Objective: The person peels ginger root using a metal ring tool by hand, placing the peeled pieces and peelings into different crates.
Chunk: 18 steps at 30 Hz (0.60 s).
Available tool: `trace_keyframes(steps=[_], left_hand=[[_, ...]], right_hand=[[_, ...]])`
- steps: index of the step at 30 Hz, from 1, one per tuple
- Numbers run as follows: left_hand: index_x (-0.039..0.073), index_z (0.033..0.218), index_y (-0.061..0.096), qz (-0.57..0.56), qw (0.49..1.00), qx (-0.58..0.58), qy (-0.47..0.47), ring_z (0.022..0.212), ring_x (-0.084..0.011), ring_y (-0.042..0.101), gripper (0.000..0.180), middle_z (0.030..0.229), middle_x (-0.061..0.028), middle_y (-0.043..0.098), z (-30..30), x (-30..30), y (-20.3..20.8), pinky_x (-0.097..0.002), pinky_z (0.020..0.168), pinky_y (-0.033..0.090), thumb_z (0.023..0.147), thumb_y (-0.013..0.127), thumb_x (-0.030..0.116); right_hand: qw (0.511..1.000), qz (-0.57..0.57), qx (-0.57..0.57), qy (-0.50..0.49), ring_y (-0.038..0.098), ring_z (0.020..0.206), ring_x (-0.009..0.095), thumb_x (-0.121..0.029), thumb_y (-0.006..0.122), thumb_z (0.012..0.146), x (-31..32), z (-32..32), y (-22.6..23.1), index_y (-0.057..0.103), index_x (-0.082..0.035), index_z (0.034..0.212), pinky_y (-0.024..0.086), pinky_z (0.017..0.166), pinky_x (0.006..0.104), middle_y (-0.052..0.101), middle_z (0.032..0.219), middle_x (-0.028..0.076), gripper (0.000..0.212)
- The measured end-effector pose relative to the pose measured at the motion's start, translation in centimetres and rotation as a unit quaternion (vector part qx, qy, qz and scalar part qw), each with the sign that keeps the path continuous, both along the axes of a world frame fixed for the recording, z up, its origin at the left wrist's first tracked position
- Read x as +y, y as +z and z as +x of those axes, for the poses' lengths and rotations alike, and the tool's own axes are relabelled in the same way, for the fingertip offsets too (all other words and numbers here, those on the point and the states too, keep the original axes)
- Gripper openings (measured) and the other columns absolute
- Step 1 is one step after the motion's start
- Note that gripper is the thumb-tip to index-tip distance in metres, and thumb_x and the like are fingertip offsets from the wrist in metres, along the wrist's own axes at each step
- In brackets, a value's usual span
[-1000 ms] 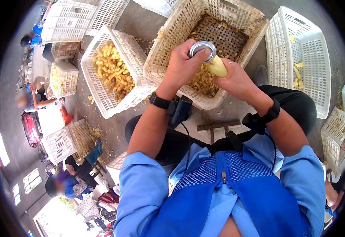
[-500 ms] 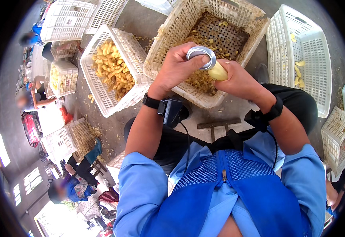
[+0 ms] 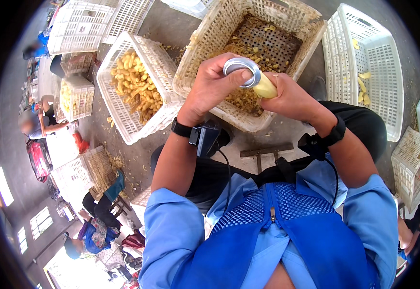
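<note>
My left hand (image 3: 211, 86) is closed on a silver metal ring tool (image 3: 241, 65), with the thumb pressed over its rim. Against the ring's lower right lies a pale yellow, smooth, elongated vegetable or fruit (image 3: 266, 86), whose exact kind I cannot make out. My right hand (image 3: 289, 98) grips the other end of that piece, the thumb along its top. Both hands hang over a large, stained cream crate (image 3: 193, 53), its bottom strewn with yellow-brown peelings (image 3: 248, 99). Left of it, a white crate (image 3: 123, 130) holds many lumpy yellow pieces (image 3: 135, 79).
To the right stands a tall white crate (image 3: 387, 77) with several pale yellow pieces (image 3: 362, 89) inside. Between my knees is a small wooden stool (image 3: 267, 150). More crates (image 3: 82, 29) stand at the far left, where other people (image 3: 94, 233) sit.
The ring and my left hand have shifted very slightly left, and more of the pale piece shows beside the ring. Both hands keep their grip.
</note>
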<state>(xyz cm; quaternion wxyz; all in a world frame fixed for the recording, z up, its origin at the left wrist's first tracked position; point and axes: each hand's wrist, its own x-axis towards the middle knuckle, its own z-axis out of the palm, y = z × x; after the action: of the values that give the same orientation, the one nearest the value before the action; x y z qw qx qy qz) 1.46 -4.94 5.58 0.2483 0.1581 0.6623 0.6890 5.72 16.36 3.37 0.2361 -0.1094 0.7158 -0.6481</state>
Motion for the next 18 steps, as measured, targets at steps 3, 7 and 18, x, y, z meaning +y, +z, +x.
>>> trace_keyframes(steps=[3,7,18], left_hand=[[0.004,0.112,0.07,0.002,1.0,0.007,0.004,0.1,-0.0109,0.063,0.029,0.108,-0.0036,0.071,0.1,0.2,0.2,-0.0276,0.09,0.05,0.092,0.074,0.025],[0.003,0.109,0.071,-0.012,0.999,0.04,0.018,0.092,-0.009,0.063,0.026,0.101,-0.002,0.071,0.2,0.5,-0.4,-0.0248,0.083,0.051,0.091,0.075,0.022],[0.003,0.1,0.071,-0.167,0.957,0.213,0.108,0.077,-0.0078,0.059,0.018,0.087,-0.001,0.067,1.3,2.4,-0.5,-0.0243,0.067,0.048,0.091,0.076,0.018]], right_hand=[[1.0,-0.002,0.01,-0.007,0.053,0.068,0.009,-0.005,0.061,0.077,0.0,0.0,-0.2,0.062,0.001,0.102,0.044,0.061,0.0277,0.06,0.076,0.002,0.026],[1.0,-0.011,-0.003,-0.004,0.053,0.068,0.008,-0.005,0.061,0.077,0.1,0.1,-0.7,0.062,0.001,0.101,0.044,0.06,0.0274,0.06,0.076,0.001,0.024],[0.998,-0.03,-0.044,-0.019,0.052,0.07,0.006,-0.004,0.062,0.077,0.1,0.0,-1.0,0.06,-0.001,0.095,0.042,0.059,0.0264,0.057,0.077,-0.002,0.018]])
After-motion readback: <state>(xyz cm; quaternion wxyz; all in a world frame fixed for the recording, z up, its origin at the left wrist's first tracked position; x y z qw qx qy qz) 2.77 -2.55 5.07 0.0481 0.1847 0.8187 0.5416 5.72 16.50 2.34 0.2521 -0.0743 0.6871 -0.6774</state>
